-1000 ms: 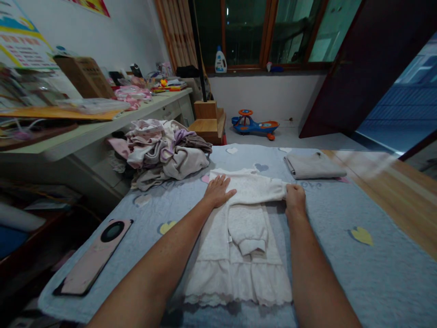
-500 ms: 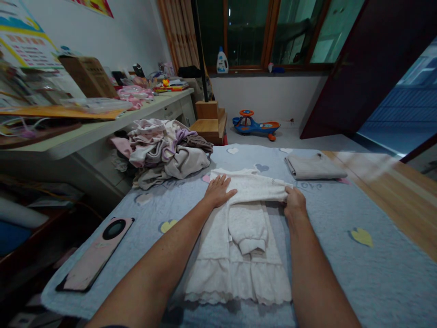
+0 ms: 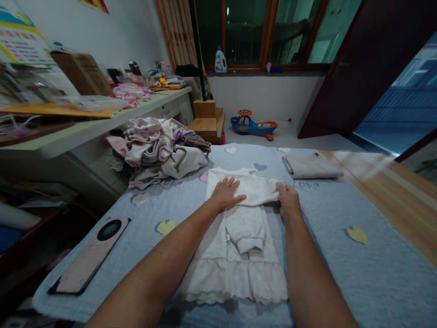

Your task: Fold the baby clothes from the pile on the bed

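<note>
A small white dress (image 3: 208, 273) with a ruffled hem lies on the blue bedspread, its neckline away from me. One sleeve is folded down over its front, with the cuff toward the hem. My left hand (image 3: 226, 193) lies flat on the upper part of the dress, fingers spread. At the right, my right hand (image 3: 288, 198) pinches the end of the other sleeve (image 3: 264, 191), which stretches out sideways from the dress.
A heap of crumpled clothes (image 3: 160, 150) sits at the bed's far left, by the desk (image 3: 164, 101). A folded grey garment (image 3: 311, 166) lies at the far right. A pink phone (image 3: 91, 255) rests near the left edge of the blue bedspread (image 3: 382, 264).
My left hand has slid slightly right across the upper dress. My right hand has moved a little inward with the sleeve end, and the sleeve looks less taut.
</note>
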Demonstrator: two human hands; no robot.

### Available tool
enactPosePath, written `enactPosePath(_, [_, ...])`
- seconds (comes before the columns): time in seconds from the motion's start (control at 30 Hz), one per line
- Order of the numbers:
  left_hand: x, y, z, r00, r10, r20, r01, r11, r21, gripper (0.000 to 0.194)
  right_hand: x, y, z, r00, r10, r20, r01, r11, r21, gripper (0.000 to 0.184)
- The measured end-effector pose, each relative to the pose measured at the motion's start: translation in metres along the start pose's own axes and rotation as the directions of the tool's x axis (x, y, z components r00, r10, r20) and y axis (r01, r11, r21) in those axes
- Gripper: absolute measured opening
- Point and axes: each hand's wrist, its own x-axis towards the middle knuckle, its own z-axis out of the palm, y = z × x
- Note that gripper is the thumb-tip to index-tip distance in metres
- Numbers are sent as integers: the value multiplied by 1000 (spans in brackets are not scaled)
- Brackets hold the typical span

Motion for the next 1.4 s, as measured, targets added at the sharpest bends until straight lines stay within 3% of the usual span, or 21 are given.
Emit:
enactPosePath(0.17, [0, -2, 1, 1000, -9, 14, 8, 1000, 28, 94, 2, -5, 4, 998, 30, -55, -21, 987, 160, 32])
enactPosePath(0.37, [0, 8, -2, 1000, -18, -3, 18, 997, 76, 87, 2, -1, 7, 994, -22, -104, 28, 998, 53, 28])
enactPosePath(0.57, [17, 47, -5, 972, 207, -110, -196, 975, 103, 57, -4, -7, 9, 985, -89, -149, 80, 995, -65, 27])
enactPosePath(0.7, [31, 59, 6, 960, 270, -69, -265, 961, 78, 65, -9, -10, 9, 993, -83, -85, 73, 991, -114, 38])
enactPosePath(0.83, [30, 59, 18, 961, 266, -76, -260, 962, 85, 76, -9, -7, 8, 997, -80, -11, 78, 989, -122, 33])
enactPosePath(1.03, [28, 58, 19, 966, 250, -69, -243, 966, 90, 81, -5, -4, 10, 992, -107, -69, 111, 991, 68, 33])
enactPosePath(1.17, [29, 57, 21, 964, 255, -73, -247, 964, 97, 82, -6, -6, 11, 997, -64, -49, 71, 985, 158, 33])
enactPosePath(1.4, [29, 57, 24, 964, 251, -91, -242, 965, 102, 85, -8, -7, 10, 994, -98, -46, 100, 993, 63, 31])
